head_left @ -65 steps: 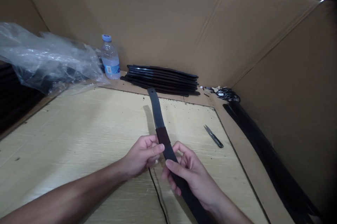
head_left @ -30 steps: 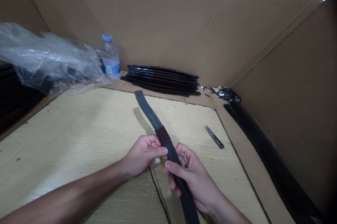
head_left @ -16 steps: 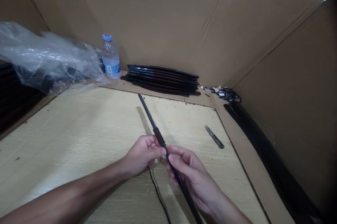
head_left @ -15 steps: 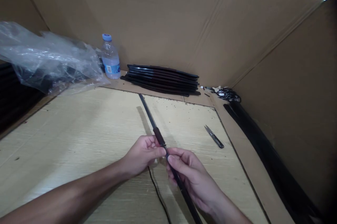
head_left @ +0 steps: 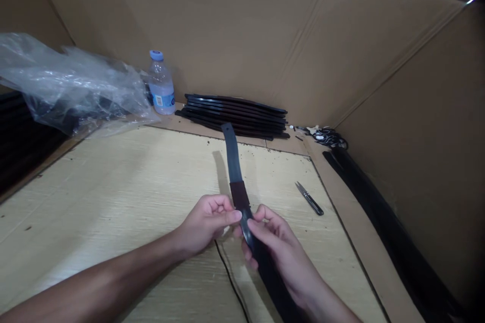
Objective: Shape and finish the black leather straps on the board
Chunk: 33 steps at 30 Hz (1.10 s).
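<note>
A long black strap (head_left: 233, 161) with a dark brown loop around it is held above the pale wooden table (head_left: 113, 196), its free end pointing away from me. My left hand (head_left: 206, 222) pinches the strap just below the loop between thumb and fingers. My right hand (head_left: 278, 252) grips the strap a little nearer to me, fingers wrapped round it, and the strap runs down under that wrist out of view. A thin black cord (head_left: 227, 275) lies on the table below my hands.
Small black snips (head_left: 309, 198) lie on the table to the right. A stack of black straps (head_left: 237, 116) sits against the cardboard back wall, beside a water bottle (head_left: 161, 84) and a crumpled plastic bag (head_left: 71, 88). More black straps (head_left: 386, 222) lie along the right wall.
The strap has been twisted from edge-on back to its flat face, and its free end has swung right. Both hands keep their grip.
</note>
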{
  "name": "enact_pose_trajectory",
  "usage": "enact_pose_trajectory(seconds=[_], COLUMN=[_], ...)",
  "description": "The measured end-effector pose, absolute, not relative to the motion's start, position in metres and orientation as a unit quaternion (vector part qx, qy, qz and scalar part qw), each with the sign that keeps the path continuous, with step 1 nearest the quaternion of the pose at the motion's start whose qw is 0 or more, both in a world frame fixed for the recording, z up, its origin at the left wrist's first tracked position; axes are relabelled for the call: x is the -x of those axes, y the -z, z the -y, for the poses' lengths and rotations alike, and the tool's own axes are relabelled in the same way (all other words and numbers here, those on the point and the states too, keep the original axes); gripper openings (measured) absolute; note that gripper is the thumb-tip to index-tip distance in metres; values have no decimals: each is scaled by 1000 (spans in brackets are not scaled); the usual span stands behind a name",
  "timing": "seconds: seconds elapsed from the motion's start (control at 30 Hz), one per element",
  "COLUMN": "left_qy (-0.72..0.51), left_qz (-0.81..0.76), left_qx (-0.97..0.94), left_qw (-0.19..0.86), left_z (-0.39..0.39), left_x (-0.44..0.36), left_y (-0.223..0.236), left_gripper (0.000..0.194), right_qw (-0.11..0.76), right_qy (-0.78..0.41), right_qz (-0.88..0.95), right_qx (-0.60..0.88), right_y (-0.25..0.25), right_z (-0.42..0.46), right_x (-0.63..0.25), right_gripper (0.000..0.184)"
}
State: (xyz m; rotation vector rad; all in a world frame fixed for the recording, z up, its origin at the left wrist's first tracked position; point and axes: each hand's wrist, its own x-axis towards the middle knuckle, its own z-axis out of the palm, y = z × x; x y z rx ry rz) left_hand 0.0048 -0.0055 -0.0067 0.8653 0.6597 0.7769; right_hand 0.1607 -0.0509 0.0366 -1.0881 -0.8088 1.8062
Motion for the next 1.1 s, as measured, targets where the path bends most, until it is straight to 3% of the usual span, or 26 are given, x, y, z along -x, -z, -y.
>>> enact_pose_trajectory(seconds=[0.2,0.33,0.53,0.8,1.1], left_qy=[-380,-374,-376,-366,-362], left_qz=[-290,-227,-229,-282,-331], left_qx=[-406,-409,-412,-408,-424], left_qw=[779,801,798,787,762], left_z=[4,6,6,6,5], left_x=[-6,-8,-8,-6,-4], left_y=[6,5,3,6,6], left_gripper=[21,20,17,20,27], right_qw=[435,426,415,398,459], right_qy=[-726,-721,-706,-714,-715], right_qz=[283,280,324,342,272], right_qx=[451,469,473,464,453], right_y=[-39,-35,-29,-29,-35], right_z=[54,55,54,54,55], right_x=[-161,-160,-158,-157,-157], right_gripper=[18,39,25,27,24])
